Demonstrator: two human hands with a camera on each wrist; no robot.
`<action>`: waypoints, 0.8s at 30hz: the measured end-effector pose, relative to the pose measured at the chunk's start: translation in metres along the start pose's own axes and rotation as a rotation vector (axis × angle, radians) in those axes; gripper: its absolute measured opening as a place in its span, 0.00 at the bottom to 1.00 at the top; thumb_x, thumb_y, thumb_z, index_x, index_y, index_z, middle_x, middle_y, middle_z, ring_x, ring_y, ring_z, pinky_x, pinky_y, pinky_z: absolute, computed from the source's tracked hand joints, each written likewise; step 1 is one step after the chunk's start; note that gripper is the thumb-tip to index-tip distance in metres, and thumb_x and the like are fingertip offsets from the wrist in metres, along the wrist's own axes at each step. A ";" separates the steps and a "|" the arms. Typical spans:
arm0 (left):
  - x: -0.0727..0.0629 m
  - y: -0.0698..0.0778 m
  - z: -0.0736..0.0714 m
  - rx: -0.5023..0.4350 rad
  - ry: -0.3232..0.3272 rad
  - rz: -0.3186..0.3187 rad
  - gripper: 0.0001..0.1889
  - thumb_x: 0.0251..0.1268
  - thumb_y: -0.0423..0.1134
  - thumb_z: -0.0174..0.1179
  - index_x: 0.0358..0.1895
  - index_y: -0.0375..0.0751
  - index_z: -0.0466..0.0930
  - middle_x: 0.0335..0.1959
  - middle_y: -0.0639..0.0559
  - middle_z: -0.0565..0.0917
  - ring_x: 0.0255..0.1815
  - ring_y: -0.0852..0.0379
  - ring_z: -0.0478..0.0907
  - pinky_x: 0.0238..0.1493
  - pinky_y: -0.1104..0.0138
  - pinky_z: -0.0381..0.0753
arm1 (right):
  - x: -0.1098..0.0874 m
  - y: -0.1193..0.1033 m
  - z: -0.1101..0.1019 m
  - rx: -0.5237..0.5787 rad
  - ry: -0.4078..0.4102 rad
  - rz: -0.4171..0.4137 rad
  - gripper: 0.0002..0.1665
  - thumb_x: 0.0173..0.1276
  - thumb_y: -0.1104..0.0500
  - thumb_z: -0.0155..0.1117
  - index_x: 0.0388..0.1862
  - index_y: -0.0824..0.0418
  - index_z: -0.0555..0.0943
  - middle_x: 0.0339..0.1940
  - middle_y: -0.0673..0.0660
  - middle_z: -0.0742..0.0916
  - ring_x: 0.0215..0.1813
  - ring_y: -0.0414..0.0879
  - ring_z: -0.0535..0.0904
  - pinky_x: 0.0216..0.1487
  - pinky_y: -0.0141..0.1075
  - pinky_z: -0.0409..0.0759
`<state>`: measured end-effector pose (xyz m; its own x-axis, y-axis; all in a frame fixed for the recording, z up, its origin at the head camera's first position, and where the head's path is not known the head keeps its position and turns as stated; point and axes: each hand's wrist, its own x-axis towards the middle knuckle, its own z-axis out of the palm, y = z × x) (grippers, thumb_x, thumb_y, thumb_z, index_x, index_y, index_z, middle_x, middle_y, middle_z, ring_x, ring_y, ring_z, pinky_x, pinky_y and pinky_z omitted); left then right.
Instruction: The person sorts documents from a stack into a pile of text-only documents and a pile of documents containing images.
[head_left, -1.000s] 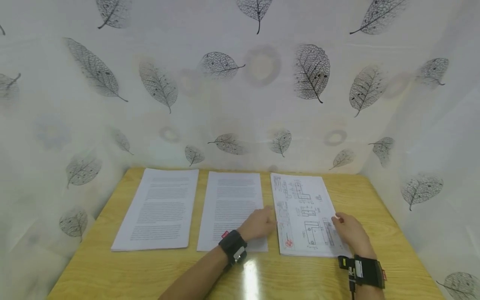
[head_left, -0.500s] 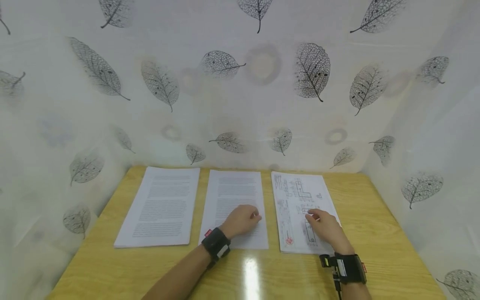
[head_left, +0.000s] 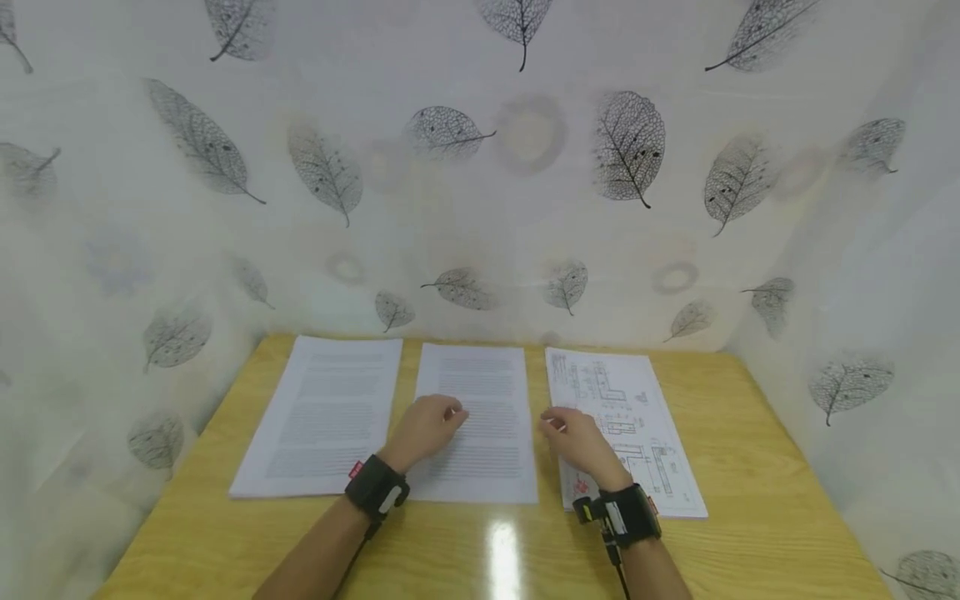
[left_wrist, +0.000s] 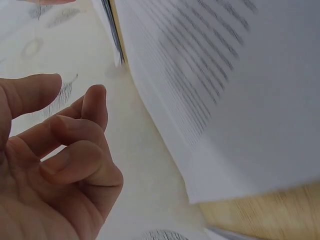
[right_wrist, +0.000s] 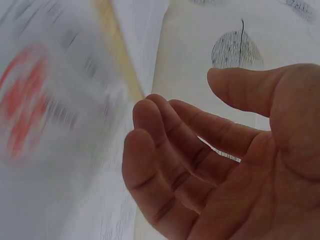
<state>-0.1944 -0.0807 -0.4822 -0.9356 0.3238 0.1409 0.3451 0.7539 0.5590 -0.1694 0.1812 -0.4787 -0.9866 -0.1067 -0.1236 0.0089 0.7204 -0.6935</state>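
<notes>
Over the left edge of the middle sheet of printed text (head_left: 487, 450) hovers my left hand (head_left: 426, 429). Its fingers are loosely bent, and the left wrist view shows a gap between thumb and fingers (left_wrist: 82, 160) with nothing in it. My right hand (head_left: 583, 443) is above the left edge of the right stack of technical drawings (head_left: 663, 425), which bears a red stamp (right_wrist: 22, 100). In the right wrist view its fingers (right_wrist: 142, 160) are relaxed, the thumb is apart, and they hold nothing. A left stack of printed text (head_left: 322, 417) lies near the left hand.
The papers lie in a row on a yellow wood-grain table (head_left: 750, 467). A pale curtain with leaf prints (head_left: 480, 225) surrounds the back and sides. Black bands with camera units sit on the left wrist (head_left: 377, 487) and right wrist (head_left: 628, 514).
Both hands have moved left: the left one from the gap beside the drawings to the middle sheet's left edge, the right one from the drawings' right edge to their left edge, leaving the stack.
</notes>
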 end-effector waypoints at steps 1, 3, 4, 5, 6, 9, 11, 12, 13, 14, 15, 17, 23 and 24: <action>-0.001 -0.003 -0.002 -0.001 0.008 -0.016 0.11 0.69 0.43 0.58 0.42 0.39 0.86 0.35 0.49 0.86 0.33 0.57 0.79 0.36 0.62 0.78 | 0.003 -0.006 0.004 0.007 -0.011 -0.019 0.19 0.72 0.54 0.59 0.55 0.64 0.81 0.41 0.57 0.87 0.38 0.44 0.82 0.36 0.36 0.79; -0.002 -0.010 -0.005 -0.003 0.010 -0.050 0.13 0.69 0.43 0.58 0.45 0.38 0.85 0.37 0.47 0.86 0.36 0.55 0.80 0.39 0.61 0.79 | 0.009 -0.017 0.013 0.007 -0.026 -0.059 0.19 0.72 0.54 0.59 0.54 0.65 0.81 0.42 0.59 0.87 0.39 0.46 0.82 0.36 0.36 0.80; -0.003 -0.013 -0.006 -0.003 0.003 -0.071 0.13 0.69 0.44 0.58 0.46 0.38 0.85 0.39 0.46 0.86 0.37 0.54 0.81 0.39 0.60 0.79 | 0.011 -0.022 0.017 0.000 -0.034 -0.081 0.18 0.72 0.54 0.59 0.54 0.65 0.81 0.43 0.60 0.87 0.40 0.47 0.83 0.37 0.37 0.80; -0.005 -0.016 -0.008 -0.006 -0.005 -0.091 0.14 0.69 0.44 0.58 0.48 0.38 0.84 0.40 0.46 0.86 0.38 0.53 0.82 0.40 0.59 0.80 | 0.013 -0.027 0.023 -0.005 -0.038 -0.106 0.18 0.72 0.55 0.59 0.53 0.65 0.82 0.43 0.60 0.87 0.40 0.47 0.83 0.38 0.37 0.80; -0.007 -0.019 -0.008 -0.004 -0.008 -0.115 0.15 0.69 0.45 0.58 0.49 0.38 0.84 0.41 0.45 0.87 0.40 0.52 0.82 0.41 0.58 0.80 | 0.015 -0.031 0.028 -0.019 -0.044 -0.136 0.18 0.71 0.55 0.60 0.52 0.65 0.82 0.43 0.60 0.88 0.40 0.48 0.83 0.38 0.38 0.81; -0.014 -0.028 -0.010 0.008 -0.006 -0.152 0.15 0.69 0.45 0.59 0.49 0.39 0.84 0.40 0.46 0.87 0.39 0.52 0.82 0.41 0.58 0.81 | 0.018 -0.043 0.046 -0.069 -0.053 -0.219 0.17 0.71 0.55 0.60 0.51 0.66 0.82 0.42 0.61 0.88 0.40 0.48 0.84 0.39 0.39 0.81; -0.018 -0.034 -0.012 0.003 0.007 -0.159 0.14 0.68 0.44 0.59 0.48 0.38 0.84 0.39 0.46 0.86 0.38 0.53 0.82 0.40 0.58 0.81 | 0.019 -0.050 0.057 -0.092 -0.058 -0.279 0.16 0.71 0.55 0.60 0.49 0.66 0.83 0.41 0.61 0.88 0.39 0.48 0.84 0.40 0.39 0.81; -0.020 -0.036 -0.014 0.002 0.016 -0.164 0.14 0.68 0.44 0.60 0.48 0.38 0.84 0.39 0.46 0.86 0.38 0.53 0.82 0.40 0.58 0.81 | 0.019 -0.055 0.063 -0.093 -0.067 -0.304 0.16 0.70 0.56 0.60 0.48 0.67 0.83 0.41 0.61 0.88 0.39 0.48 0.84 0.40 0.39 0.81; -0.023 -0.039 -0.016 -0.002 0.027 -0.166 0.14 0.68 0.43 0.60 0.48 0.38 0.84 0.38 0.46 0.86 0.38 0.53 0.82 0.40 0.58 0.81 | 0.018 -0.059 0.068 -0.090 -0.076 -0.325 0.16 0.70 0.57 0.61 0.48 0.67 0.83 0.41 0.61 0.89 0.39 0.49 0.84 0.40 0.39 0.82; -0.025 -0.042 -0.019 -0.012 0.035 -0.171 0.14 0.68 0.43 0.60 0.49 0.37 0.83 0.38 0.46 0.86 0.38 0.52 0.82 0.40 0.58 0.81 | 0.018 -0.064 0.073 -0.083 -0.090 -0.337 0.15 0.70 0.57 0.61 0.48 0.67 0.83 0.41 0.60 0.89 0.39 0.48 0.84 0.41 0.38 0.81; -0.027 -0.046 -0.023 -0.016 0.045 -0.180 0.15 0.68 0.43 0.59 0.49 0.36 0.83 0.39 0.45 0.86 0.38 0.52 0.82 0.40 0.58 0.81 | 0.018 -0.069 0.078 -0.075 -0.104 -0.348 0.16 0.70 0.57 0.61 0.48 0.67 0.83 0.40 0.60 0.89 0.39 0.47 0.84 0.41 0.37 0.81; -0.030 -0.053 -0.030 -0.020 0.066 -0.200 0.16 0.68 0.42 0.59 0.50 0.34 0.83 0.39 0.44 0.86 0.39 0.51 0.81 0.41 0.57 0.80 | 0.017 -0.080 0.086 -0.054 -0.133 -0.360 0.16 0.69 0.57 0.62 0.50 0.67 0.83 0.40 0.59 0.88 0.38 0.46 0.84 0.40 0.35 0.81; -0.043 -0.081 -0.055 0.026 0.131 -0.287 0.18 0.68 0.42 0.58 0.50 0.30 0.82 0.38 0.39 0.85 0.39 0.45 0.80 0.42 0.52 0.78 | 0.014 -0.107 0.109 0.007 -0.271 -0.362 0.24 0.70 0.54 0.62 0.61 0.64 0.77 0.47 0.59 0.88 0.43 0.44 0.85 0.39 0.28 0.79; -0.045 -0.085 -0.058 0.033 0.137 -0.299 0.18 0.68 0.42 0.58 0.50 0.29 0.82 0.39 0.38 0.85 0.40 0.44 0.81 0.42 0.51 0.78 | 0.013 -0.111 0.112 0.014 -0.297 -0.352 0.26 0.70 0.53 0.61 0.63 0.63 0.75 0.50 0.59 0.87 0.46 0.44 0.85 0.40 0.28 0.79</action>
<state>-0.1856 -0.1927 -0.4891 -0.9964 0.0073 0.0842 0.0538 0.8228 0.5658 -0.1648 0.0231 -0.4830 -0.8403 -0.5368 -0.0755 -0.3142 0.5958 -0.7391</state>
